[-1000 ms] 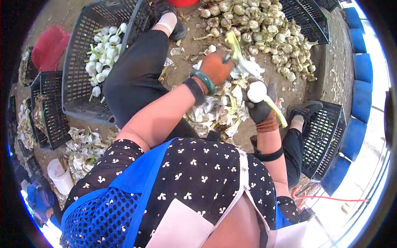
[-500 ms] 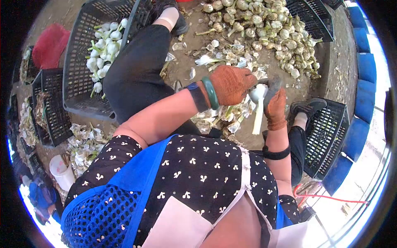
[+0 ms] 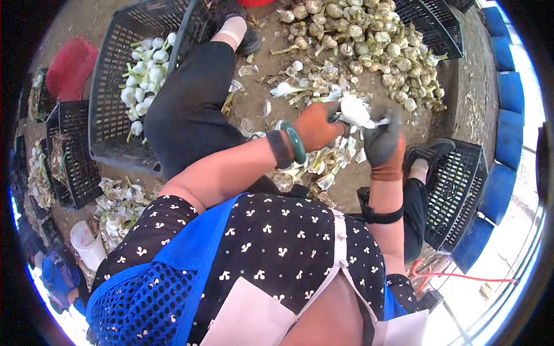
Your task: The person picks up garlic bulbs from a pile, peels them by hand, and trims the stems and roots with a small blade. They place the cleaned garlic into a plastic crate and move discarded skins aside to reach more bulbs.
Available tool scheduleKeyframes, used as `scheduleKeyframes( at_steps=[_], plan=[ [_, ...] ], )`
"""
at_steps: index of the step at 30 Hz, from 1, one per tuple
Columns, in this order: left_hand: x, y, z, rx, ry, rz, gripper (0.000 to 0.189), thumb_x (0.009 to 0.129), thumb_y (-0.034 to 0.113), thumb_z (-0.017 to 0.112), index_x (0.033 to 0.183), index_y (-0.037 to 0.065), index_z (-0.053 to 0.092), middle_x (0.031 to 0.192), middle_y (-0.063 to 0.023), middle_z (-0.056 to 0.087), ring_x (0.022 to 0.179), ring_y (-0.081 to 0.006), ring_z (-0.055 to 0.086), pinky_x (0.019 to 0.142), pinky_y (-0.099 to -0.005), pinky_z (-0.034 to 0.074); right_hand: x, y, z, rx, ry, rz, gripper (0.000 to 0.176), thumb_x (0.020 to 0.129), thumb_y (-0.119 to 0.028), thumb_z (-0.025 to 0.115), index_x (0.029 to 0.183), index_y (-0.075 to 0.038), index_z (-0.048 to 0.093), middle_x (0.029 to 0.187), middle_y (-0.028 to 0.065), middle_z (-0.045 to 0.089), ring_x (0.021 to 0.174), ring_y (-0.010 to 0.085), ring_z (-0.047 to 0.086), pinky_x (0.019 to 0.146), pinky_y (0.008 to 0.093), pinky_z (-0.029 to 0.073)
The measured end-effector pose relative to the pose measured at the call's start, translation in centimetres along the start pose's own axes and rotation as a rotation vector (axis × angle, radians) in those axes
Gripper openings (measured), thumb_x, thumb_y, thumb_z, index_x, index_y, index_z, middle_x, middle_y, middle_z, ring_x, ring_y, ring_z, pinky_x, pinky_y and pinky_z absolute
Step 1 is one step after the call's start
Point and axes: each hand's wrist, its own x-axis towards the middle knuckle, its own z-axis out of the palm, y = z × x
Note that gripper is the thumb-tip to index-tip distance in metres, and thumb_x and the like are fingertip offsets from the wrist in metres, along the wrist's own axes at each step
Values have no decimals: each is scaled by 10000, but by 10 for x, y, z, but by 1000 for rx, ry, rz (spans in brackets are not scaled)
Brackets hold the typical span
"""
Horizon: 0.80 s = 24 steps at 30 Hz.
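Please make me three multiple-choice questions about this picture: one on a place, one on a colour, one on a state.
1. Where is the peeled garlic? A. in the crate at the person's left B. in a cup C. on a red bag
2. The bangle is: A. red B. green C. white
3. The bulb is: A. on the ground B. in a crate C. held by left hand and right hand
1A: white heads fill that crate. 2B: a green ring on the left wrist. 3C: both gloves grip it.
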Motion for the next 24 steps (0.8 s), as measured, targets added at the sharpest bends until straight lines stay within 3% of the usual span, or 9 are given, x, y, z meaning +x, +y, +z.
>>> scheduleKeyframes(
  at_steps=[2, 4, 6, 8, 10, 12, 14, 18, 24],
  plan=[
    [-6, 13, -5, -238, -87, -115, 326, 772, 174, 579, 1039, -12, 589, 887, -106, 640, 698, -122, 593, 628, -262, 486, 12, 6, -15, -265, 136, -423, 303, 910, -300, 472, 1010, -37, 584, 916, 80, 599, 741, 135, 581, 628, 277, 498],
    [-7, 6, -4, -488, -121, -140, 328, 790, 126, 568, 1092, -2, 549, 881, -74, 643, 698, -115, 592, 614, -229, 473, 27, 3, -33, 1295, -323, 498, 232, 869, -298, 523, 860, -71, 570, 672, -5, 538, 485, 114, 461, 423, 255, 391],
    [-12, 9, -1, -705, -89, -177, 295, 805, 129, 561, 1066, -8, 548, 838, -89, 638, 679, -131, 588, 608, -240, 481, 26, 7, -17, -21, -127, 545, 303, 810, -304, 587, 973, -48, 589, 696, 63, 605, 537, 159, 551, 516, 259, 461],
    [-24, 25, -22, -923, 174, -136, 323, 880, 227, 509, 1130, 23, 530, 822, -75, 619, 577, -102, 543, 483, -222, 439, 25, 31, -16, -797, -490, 129, 444, 763, -300, 628, 1118, -45, 549, 1032, 196, 596, 960, 313, 573, 835, 377, 449],
    [-24, 29, -44, -542, 464, 634, 364, 891, 234, 489, 1185, 21, 466, 829, -102, 595, 544, -125, 531, 439, -229, 424, 34, 47, -17, -753, -578, 43, 390, 770, -291, 616, 1106, -94, 588, 1001, 146, 627, 949, 306, 588, 831, 350, 446],
    [-36, 98, -63, -1132, 539, 435, 447, 890, 273, 485, 1243, 18, 383, 884, -145, 566, 573, -145, 548, 417, -232, 431, 63, 69, -14, -647, -493, 82, 394, 766, -292, 621, 1104, -91, 589, 1045, 131, 618, 960, 289, 584, 831, 345, 446],
    [-29, 92, -62, -1086, 563, 405, 515, 875, 331, 497, 1261, 20, 354, 911, -143, 546, 614, -155, 561, 416, -216, 435, 111, 126, -11, -658, -62, 302, 391, 764, -286, 621, 1102, -92, 591, 1068, 153, 604, 985, 291, 575, 834, 354, 446],
    [-12, 55, -55, -909, 537, -275, 314, 809, 116, 503, 1103, 24, 446, 887, -83, 547, 656, -138, 561, 508, -232, 445, 180, 129, 22, -597, 78, 151, 435, 754, -335, 620, 1148, -160, 559, 1087, 210, 570, 1015, 373, 528, 849, 402, 436],
    [4, 33, -55, -793, 417, -406, 298, 874, 134, 475, 1149, 20, 477, 896, -67, 557, 689, -140, 567, 527, -234, 433, 217, 134, 59, -565, 236, 338, 506, 734, -364, 627, 1166, -112, 549, 1042, 196, 602, 977, 331, 565, 825, 380, 446]
  ],
)
